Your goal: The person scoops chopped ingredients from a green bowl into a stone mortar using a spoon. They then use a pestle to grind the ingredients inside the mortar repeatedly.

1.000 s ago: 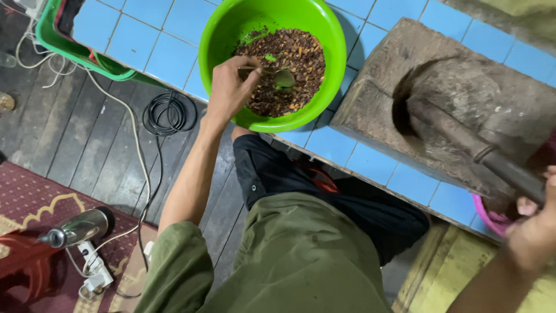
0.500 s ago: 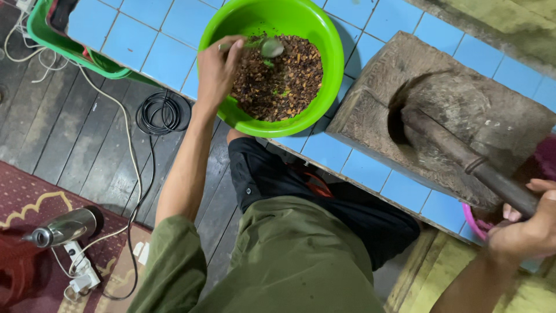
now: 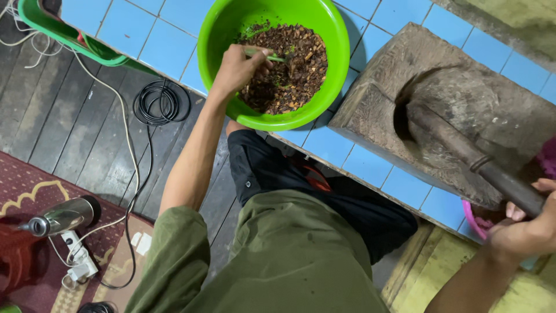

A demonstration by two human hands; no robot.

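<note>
Surface: blue tiled ledge (image 3: 174,43) above dark floorboards (image 3: 63,122), patterned rug (image 3: 40,191) at lower left
Bowl: green plastic bowl (image 3: 220,35) on the tiles, part filled with brown chopped mix (image 3: 289,75), near edge just beside the ledge rim
Left hand: left hand (image 3: 237,69) inside the bowl, fingers curled around a spoon (image 3: 272,56) with tip resting on the mix
Mortar: wooden mortar (image 3: 394,93) just right of the bowl, almost touching it
Right hand: right hand (image 3: 530,229) clenched on the dark pestle (image 3: 463,153), its far end sunk in the hollow
Floor clutter: coiled black cable (image 3: 161,103), white power strip (image 3: 81,264), metal flask (image 3: 58,217)
Risk, bowl: likely to tip or slide off the ledge under a hard scoop, being light and near the rim
Risk, spill: mix apt to drop onto cable and power strip below
Risk, pestle: one-handed hold at the far end, prone to slipping or knocking the bowl
</note>
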